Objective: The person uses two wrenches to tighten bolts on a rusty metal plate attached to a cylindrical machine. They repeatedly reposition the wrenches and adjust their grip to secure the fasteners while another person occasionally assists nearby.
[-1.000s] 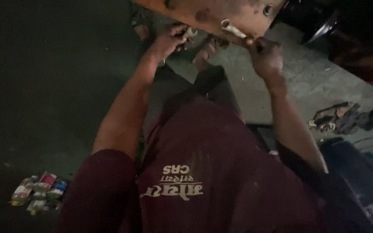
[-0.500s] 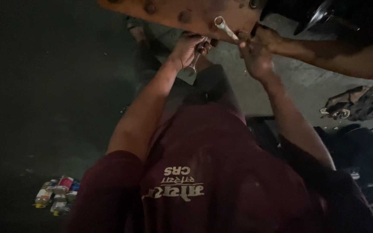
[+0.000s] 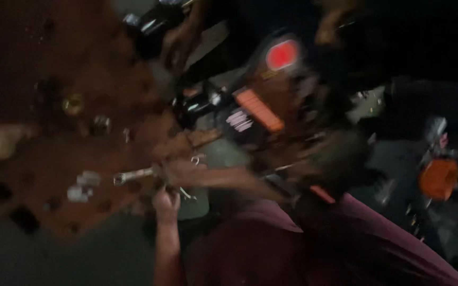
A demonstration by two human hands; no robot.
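Note:
The picture is heavily blurred. A rusty brown metal plate (image 3: 54, 175) with holes and bolts fills the left side. My right hand (image 3: 184, 172) reaches in from the right and grips a silver wrench (image 3: 133, 175) that points left across the plate. My left hand (image 3: 165, 204) comes up from below and sits just under the right hand at the plate's edge, fingers curled; blur hides whether it holds anything. My maroon shirt (image 3: 303, 249) fills the bottom right.
A motorcycle's rear with a red tail light (image 3: 282, 54) and an orange reflector (image 3: 258, 108) stands behind the plate. Another person's hand (image 3: 176, 47) is at the top, and a dark rounded shape (image 3: 340, 159) is close on the right. An orange object (image 3: 438, 177) lies far right.
The view has swung up and sideways and gone blurry. The plate now lies left instead of at the top. Both hands stay together at its edge, the right still on the wrench.

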